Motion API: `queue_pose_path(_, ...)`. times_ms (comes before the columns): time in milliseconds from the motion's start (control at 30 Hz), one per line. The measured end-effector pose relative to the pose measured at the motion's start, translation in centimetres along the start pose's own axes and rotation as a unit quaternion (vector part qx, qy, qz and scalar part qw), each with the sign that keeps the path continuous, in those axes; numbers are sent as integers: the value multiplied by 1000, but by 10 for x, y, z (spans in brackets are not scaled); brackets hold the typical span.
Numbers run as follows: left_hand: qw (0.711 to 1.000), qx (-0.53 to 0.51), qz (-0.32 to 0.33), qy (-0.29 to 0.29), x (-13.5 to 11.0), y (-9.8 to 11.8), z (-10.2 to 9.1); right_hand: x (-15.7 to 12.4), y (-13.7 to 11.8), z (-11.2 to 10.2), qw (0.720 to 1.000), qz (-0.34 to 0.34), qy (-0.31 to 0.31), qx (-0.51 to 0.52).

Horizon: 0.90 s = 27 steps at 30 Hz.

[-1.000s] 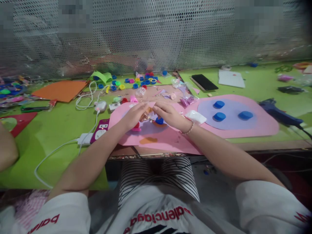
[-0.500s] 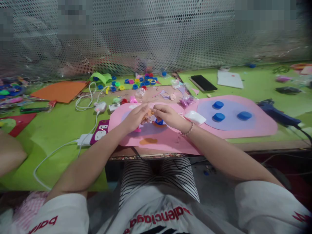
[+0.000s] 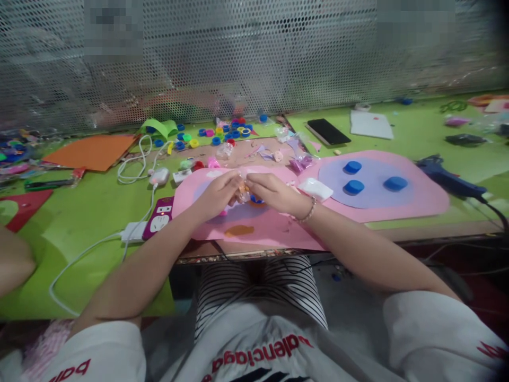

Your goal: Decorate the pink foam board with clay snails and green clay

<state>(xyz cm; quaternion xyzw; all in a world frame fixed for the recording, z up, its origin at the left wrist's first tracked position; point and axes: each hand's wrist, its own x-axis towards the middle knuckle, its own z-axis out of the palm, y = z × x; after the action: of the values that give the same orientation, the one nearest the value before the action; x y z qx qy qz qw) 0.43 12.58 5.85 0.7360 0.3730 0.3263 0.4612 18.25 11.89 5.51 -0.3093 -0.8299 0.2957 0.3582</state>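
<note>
Clearly both hands meet over the near pink foam sheet (image 3: pixel 262 231). The left hand (image 3: pixel 217 193) and the right hand (image 3: pixel 274 192) each close their fingers on a small orange piece (image 3: pixel 242 190), pinching it between the fingertips just above the sheet's purple oval (image 3: pixel 238 212). I cannot tell what the piece is; it is too small. A blue cap (image 3: pixel 256 200) peeks out just beneath the right hand's fingers. Handling so small a thing well calls, I judge, for a light pinch near its edges. The wrists should rest on the surface (image 3: pixel 79 212) for steadiness, with the work held low over the sheet so that a slip lands it close by. A white packet (image 3: pixel 316 188) lies beside the right wrist. The glue gun (image 3: pixel 449 178) lies well apart at the right, beyond the second pink sheet (image 3: pixel 429 199) with its three blue caps (image 3: pixel 353 187).
</note>
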Motion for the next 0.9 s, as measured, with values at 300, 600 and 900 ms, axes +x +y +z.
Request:
queue_pose_path(300,998,55,5,34,0,0,1,3,5,9,998,27,32,-50)
queue_pose_path(600,999,39,13,-16,5,-4,2,4,18,0,959,-138,64,-239)
queue_pose_path(900,995,70,1,68,11,-8,-1,7,36,-19,945,-15,221,-242)
